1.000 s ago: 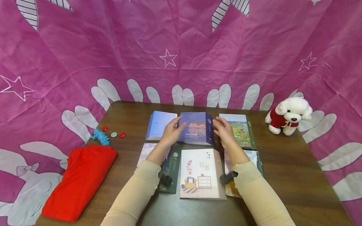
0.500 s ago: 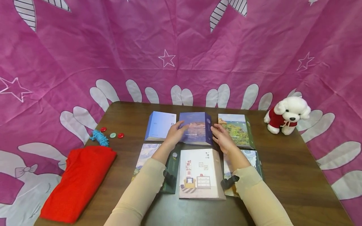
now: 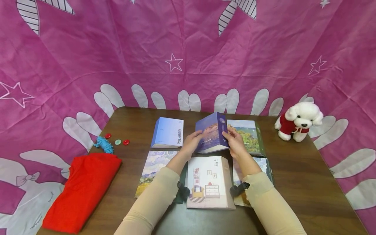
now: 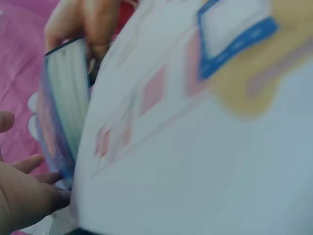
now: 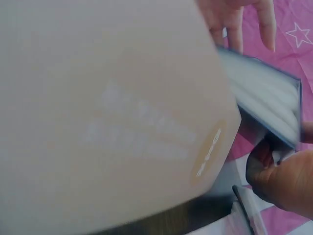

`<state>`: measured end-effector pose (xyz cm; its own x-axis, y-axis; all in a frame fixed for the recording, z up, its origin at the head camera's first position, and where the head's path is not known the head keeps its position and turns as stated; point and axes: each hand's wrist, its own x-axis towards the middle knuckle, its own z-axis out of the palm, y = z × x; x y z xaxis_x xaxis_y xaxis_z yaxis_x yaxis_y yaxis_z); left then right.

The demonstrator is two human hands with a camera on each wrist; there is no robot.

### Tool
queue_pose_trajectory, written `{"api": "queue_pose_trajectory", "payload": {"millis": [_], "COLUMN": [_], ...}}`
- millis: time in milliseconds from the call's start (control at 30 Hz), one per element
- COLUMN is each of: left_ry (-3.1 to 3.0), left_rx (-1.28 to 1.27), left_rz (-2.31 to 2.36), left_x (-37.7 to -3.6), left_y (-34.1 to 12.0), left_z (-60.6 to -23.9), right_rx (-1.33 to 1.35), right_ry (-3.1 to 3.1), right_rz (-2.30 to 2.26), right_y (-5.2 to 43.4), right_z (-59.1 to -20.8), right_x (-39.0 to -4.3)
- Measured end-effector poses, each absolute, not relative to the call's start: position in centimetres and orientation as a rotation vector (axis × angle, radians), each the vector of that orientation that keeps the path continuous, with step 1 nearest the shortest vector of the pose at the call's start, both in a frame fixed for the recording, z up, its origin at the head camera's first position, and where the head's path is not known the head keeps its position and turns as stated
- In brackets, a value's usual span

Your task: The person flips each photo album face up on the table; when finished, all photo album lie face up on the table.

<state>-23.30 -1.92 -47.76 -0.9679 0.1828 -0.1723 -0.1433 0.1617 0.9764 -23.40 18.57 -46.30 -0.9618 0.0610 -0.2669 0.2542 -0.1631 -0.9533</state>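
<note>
In the head view, a purple-blue photo album [image 3: 210, 133] with a seaside cliff on its cover is tilted, its spine side raised, over the middle of the table. My right hand [image 3: 236, 142] pinches it at the spine; in the right wrist view thumb and fingers lie on opposite sides of the cover [image 5: 266, 132]. My left hand [image 3: 191, 142] is at its left edge, fingers extended against it. The left wrist view shows that thumb standing off from the album [image 4: 58, 112]. A white album with a furniture drawing [image 3: 208, 182] lies just in front and fills much of both wrist views.
A blue Polaroid album [image 3: 168, 132] lies left and a green-spined landscape album [image 3: 245, 137] right. Painted-cover albums [image 3: 155, 169] flank the white one. A red cloth [image 3: 82, 189], blue yarn bundle [image 3: 104, 144] and buttons [image 3: 126, 142] lie left; a plush dog [image 3: 301, 120] sits right.
The purple-blue album, flat on the table before, is now raised and tilted, shifted slightly right. My right hand has taken hold of its spine; my left hand has moved right along with its edge.
</note>
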Motion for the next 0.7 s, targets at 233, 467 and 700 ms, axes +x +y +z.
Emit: {"api": "queue_pose_trajectory", "payload": {"millis": [233,467,700], "left_ry": [2.224,1.924,1.915], "left_rx": [0.125,0.174,0.214], "left_rz": [1.858,2.050,2.170], "left_x": [-22.9,-22.6,-22.4], "left_y": [0.0,1.7,0.7], "left_z": [-47.1,-46.5,-45.4], "right_rx": [0.378,0.243,0.123], "right_ry": [1.867,2.021,2.049], "right_rz": [-2.344,-2.406,-2.295], "right_y": [18.9,18.4,18.0], "right_z": [-45.4,-43.3,-44.5], "right_x": [-23.0,-22.2,-22.3]}}
